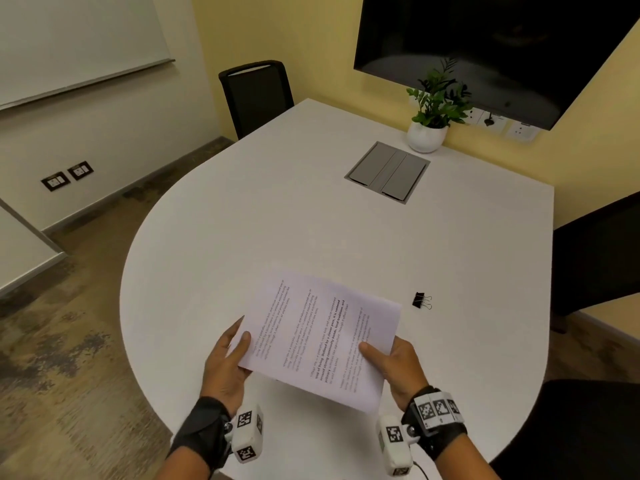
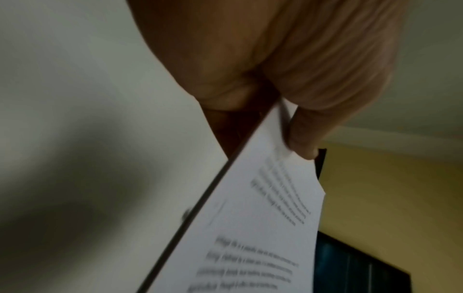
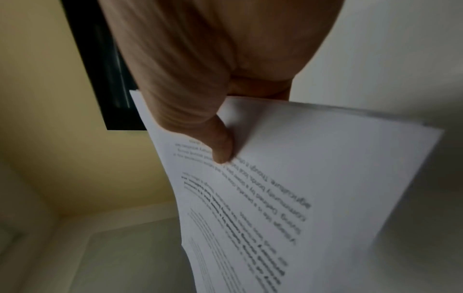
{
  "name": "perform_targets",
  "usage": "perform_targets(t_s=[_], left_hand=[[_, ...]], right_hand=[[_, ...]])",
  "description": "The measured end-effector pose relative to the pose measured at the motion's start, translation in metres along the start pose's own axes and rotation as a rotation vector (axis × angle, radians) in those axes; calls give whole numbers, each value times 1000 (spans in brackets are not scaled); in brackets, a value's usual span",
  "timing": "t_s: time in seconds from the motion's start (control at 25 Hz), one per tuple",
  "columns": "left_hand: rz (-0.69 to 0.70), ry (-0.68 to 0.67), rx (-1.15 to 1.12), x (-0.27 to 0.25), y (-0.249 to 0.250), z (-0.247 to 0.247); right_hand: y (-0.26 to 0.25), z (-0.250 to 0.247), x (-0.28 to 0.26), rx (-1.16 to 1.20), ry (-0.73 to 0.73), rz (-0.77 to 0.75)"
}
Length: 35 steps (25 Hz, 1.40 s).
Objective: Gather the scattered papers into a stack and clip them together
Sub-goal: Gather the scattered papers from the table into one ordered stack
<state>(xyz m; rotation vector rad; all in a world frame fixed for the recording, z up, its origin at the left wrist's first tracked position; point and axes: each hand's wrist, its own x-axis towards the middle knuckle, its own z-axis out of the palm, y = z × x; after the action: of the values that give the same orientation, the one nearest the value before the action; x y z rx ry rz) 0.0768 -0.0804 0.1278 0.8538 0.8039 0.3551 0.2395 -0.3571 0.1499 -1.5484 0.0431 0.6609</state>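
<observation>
A stack of printed white papers (image 1: 322, 337) is held just above the near part of the white table (image 1: 311, 202). My left hand (image 1: 228, 355) pinches the stack's left edge, thumb on top and fingers beneath. My right hand (image 1: 394, 362) pinches the right edge the same way. The left wrist view shows the thumb pressed on the papers (image 2: 263, 228). The right wrist view shows the thumb on the printed top sheet of the papers (image 3: 300, 188). A black binder clip (image 1: 420, 300) lies on the table to the right of the stack, untouched.
A grey cable hatch (image 1: 388, 172) is set into the table farther back, with a potted plant (image 1: 431, 112) behind it by the wall. A black chair (image 1: 256, 95) stands at the far side and dark chairs (image 1: 599, 258) at the right. A wall screen (image 1: 485, 39) hangs above.
</observation>
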Motion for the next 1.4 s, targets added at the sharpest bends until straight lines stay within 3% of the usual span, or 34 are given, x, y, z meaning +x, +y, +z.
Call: perform_targets(t_s=[0.16,0.32,0.56,0.68,1.4], left_hand=[[59,-63,501,15,3,-8],[73,-145,702,31,-9,11],[65,27,687,44,-46,20],[42,88,756,46,-75,19],[24,106,825,46,-73,26]], right_hand=[[-4,-14,11,-126,10,-21],[10,-11,25,-190,68,-53],[58,-12,37,-208,203,-87],[86,-10,39,-267,238,-18],[94,-8,39,-348,242,78]])
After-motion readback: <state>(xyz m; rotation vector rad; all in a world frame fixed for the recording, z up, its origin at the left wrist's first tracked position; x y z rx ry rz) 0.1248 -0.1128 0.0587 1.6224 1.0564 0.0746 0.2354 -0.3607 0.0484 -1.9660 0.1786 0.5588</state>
